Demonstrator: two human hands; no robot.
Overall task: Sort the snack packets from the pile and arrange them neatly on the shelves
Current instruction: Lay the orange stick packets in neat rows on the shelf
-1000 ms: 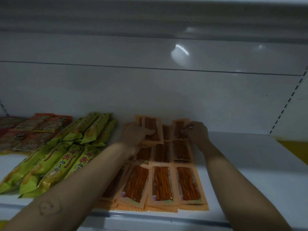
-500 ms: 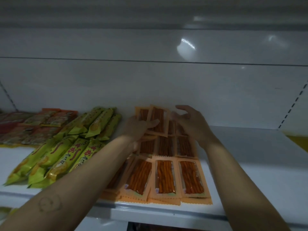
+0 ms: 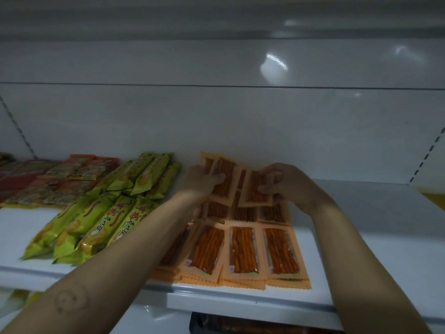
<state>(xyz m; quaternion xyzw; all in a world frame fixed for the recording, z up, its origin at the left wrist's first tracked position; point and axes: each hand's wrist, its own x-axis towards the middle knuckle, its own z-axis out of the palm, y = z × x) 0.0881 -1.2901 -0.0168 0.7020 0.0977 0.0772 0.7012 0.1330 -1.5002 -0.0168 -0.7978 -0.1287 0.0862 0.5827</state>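
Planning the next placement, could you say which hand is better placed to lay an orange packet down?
Probably the right hand: it pinches one packet above the laid rows, while the left hand grips a fanned bunch.

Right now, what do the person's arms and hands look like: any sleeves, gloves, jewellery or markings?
Both arms are bare to the frame edge, no sleeves. The left hand and right hand wear no gloves, watch or rings that I can see. The left forearm carries a faint round outline mark; the right forearm shows none.
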